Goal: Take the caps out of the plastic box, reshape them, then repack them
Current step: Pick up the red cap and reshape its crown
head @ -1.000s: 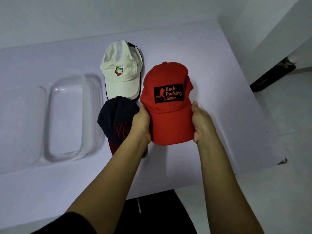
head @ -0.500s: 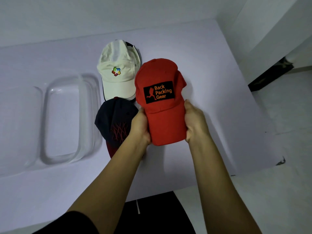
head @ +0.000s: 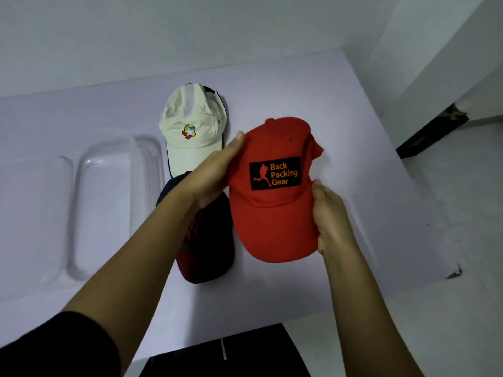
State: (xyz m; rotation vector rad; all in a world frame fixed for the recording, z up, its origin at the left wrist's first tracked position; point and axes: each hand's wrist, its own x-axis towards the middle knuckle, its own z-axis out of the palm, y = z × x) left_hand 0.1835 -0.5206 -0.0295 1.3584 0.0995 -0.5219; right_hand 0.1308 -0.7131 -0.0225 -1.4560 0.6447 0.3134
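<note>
I hold a red cap (head: 275, 221) with a black "Back Packing Gear" patch above the table, brim toward me. My left hand (head: 215, 172) cups the left side of its crown, thumb up at the top. My right hand (head: 328, 213) grips the right edge of the brim. A cream cap (head: 192, 134) with a coloured logo lies flat on the table behind my left hand. A dark navy cap (head: 209, 248) with a red brim lies under my left wrist, partly hidden. The clear plastic box (head: 109, 208) stands to the left with nothing in it.
The white table (head: 367, 213) ends at its right edge near a chipped corner, with pale floor beyond. A wall runs along the back. The clear lid (head: 30, 213) lies left of the box.
My left hand has slid from the brim up to the side of the red cap's crown. The cap has shifted slightly right and tilted.
</note>
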